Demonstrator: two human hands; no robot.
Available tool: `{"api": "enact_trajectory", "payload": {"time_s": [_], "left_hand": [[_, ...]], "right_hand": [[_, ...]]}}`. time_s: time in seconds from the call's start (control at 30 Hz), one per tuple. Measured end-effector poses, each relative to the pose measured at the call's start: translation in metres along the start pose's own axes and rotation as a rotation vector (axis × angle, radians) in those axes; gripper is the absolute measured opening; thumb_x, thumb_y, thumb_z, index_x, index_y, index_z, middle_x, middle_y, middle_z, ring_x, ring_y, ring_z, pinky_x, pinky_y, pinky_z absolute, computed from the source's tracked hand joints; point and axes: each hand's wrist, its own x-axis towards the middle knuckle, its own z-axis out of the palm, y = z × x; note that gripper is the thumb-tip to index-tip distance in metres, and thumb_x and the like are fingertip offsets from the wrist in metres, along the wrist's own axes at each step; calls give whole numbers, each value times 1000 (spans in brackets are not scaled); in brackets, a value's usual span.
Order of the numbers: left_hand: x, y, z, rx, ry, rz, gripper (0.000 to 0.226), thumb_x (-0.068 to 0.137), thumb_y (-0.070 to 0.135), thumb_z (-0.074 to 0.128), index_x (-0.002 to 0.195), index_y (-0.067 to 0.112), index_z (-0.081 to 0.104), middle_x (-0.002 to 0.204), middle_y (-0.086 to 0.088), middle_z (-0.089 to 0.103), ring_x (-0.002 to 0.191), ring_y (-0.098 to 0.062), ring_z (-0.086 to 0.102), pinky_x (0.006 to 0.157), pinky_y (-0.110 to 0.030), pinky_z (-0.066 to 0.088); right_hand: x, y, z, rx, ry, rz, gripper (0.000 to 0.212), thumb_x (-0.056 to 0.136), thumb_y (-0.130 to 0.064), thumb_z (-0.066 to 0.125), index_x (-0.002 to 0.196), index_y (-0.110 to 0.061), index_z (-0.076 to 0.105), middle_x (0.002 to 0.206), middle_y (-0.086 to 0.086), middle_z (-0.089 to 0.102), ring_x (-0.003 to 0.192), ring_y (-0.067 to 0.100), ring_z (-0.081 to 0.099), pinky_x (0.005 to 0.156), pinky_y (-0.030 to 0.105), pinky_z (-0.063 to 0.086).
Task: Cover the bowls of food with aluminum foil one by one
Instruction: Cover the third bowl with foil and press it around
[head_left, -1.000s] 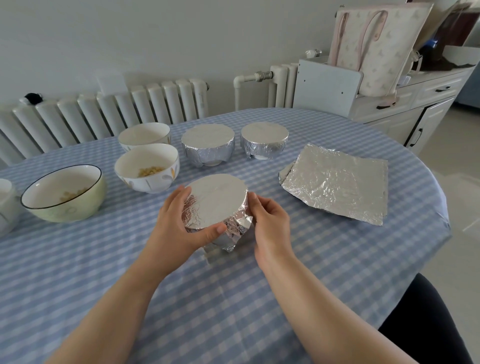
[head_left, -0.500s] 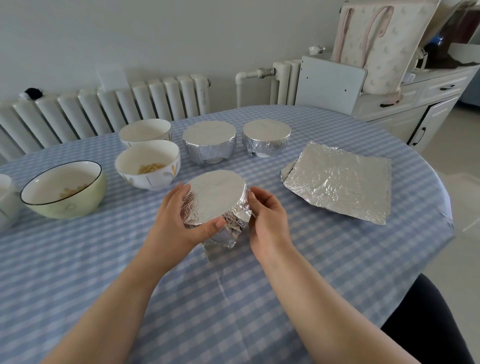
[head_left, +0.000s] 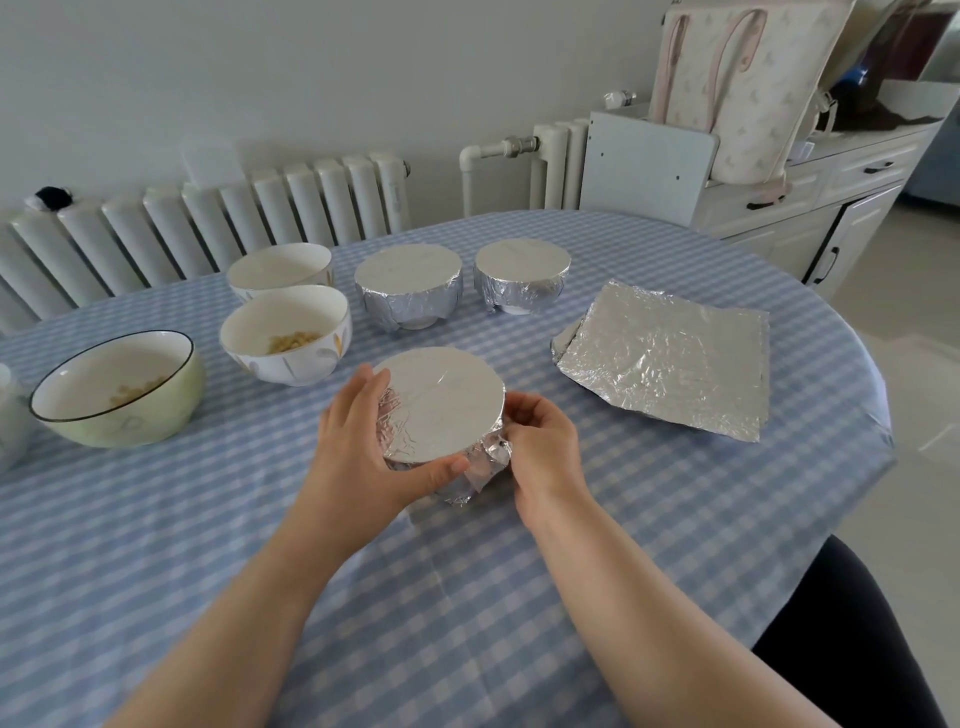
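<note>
A foil-covered bowl (head_left: 441, 402) stands in the middle of the table between my hands. My left hand (head_left: 363, 447) wraps its left side, fingers and thumb curled round the rim. My right hand (head_left: 540, 441) grips the crumpled foil on its right side. Two other foil-covered bowls (head_left: 409, 280) (head_left: 522, 273) stand behind it. Three uncovered bowls lie to the left: a white one with food (head_left: 285, 332), a white one behind it (head_left: 280, 267), and a green one with food (head_left: 117, 387). A stack of foil sheets (head_left: 665, 358) lies at the right.
The round table wears a blue checked cloth (head_left: 467, 597). A white object (head_left: 10, 415) sits at the far left edge. Radiators (head_left: 208, 218) run along the wall behind. A white cabinet (head_left: 810, 208) with a bag on top stands at the back right.
Both hands have stayed on the foil-covered bowl, working the foil down its sides; the right hand's fingers have curled tighter on the crumpled foil. The camera has shifted slightly.
</note>
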Motion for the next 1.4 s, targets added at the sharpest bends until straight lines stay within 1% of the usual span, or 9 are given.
{"api": "enact_trajectory", "payload": {"time_s": [0.3,0.37,0.53,0.73,0.97,1.07,1.17,1.33,1.4], "left_hand": [[-1,2,-1,14,-13,5,130,45,85,60,153,22,24,161,6,14,146,-9,13,115,-27,18],[-1,3,-2,7,-29,-2,129,45,86,60,153,25,23,161,8,12,146,-8,12,116,-29,18],[-1,5,-3,21,-35,-12,130,45,88,59,153,26,22,161,9,12,146,-8,11,117,-33,19],[-2,7,-4,19,-44,-19,132,43,90,58,152,26,22,161,9,11,146,-9,11,119,-37,21],[-2,7,-4,26,-47,-11,132,42,91,56,152,26,23,161,8,11,146,-9,11,117,-33,19],[-2,7,-4,27,-43,-5,133,42,90,57,152,24,23,161,7,12,146,-9,11,117,-33,19],[-3,8,-5,26,-47,-9,132,43,88,58,153,25,22,162,7,11,146,-8,10,115,-29,17],[-2,8,-6,44,-56,-17,141,37,100,50,153,24,21,162,6,10,147,-11,10,118,-35,19],[-3,9,-6,43,-58,-21,145,34,103,46,153,24,21,162,6,10,148,-11,10,118,-36,19]], "right_hand": [[10,-16,-22,-440,-190,-109,29,82,9,62,84,-20,65,80,-5,70,76,13,66,76,24,55],[15,-20,-30,-530,-141,-175,29,86,2,61,83,-26,65,83,-6,71,83,18,70,87,36,56],[0,-25,-26,-313,-9,-343,19,94,-15,58,84,-26,70,84,-5,74,85,15,71,90,46,55],[-6,-21,-16,-167,-32,-182,18,90,-21,69,74,-12,67,69,2,70,69,16,65,81,41,56],[-6,-23,-17,-11,-92,-26,23,94,-13,63,72,-8,58,54,-1,55,43,5,47,47,15,43],[-4,-22,-17,-76,-89,-29,6,91,-2,62,89,-7,65,74,4,63,52,5,55,53,17,48],[-7,-14,-20,-256,11,-224,24,93,2,52,97,-19,64,93,-4,69,81,7,65,77,22,53],[-28,-4,-17,-400,-38,-481,18,98,-31,53,110,-27,67,109,-11,68,100,0,62,84,13,46],[-32,2,-19,-427,-100,-489,38,91,-48,56,121,-26,64,117,-12,65,108,0,60,92,20,48]]}}
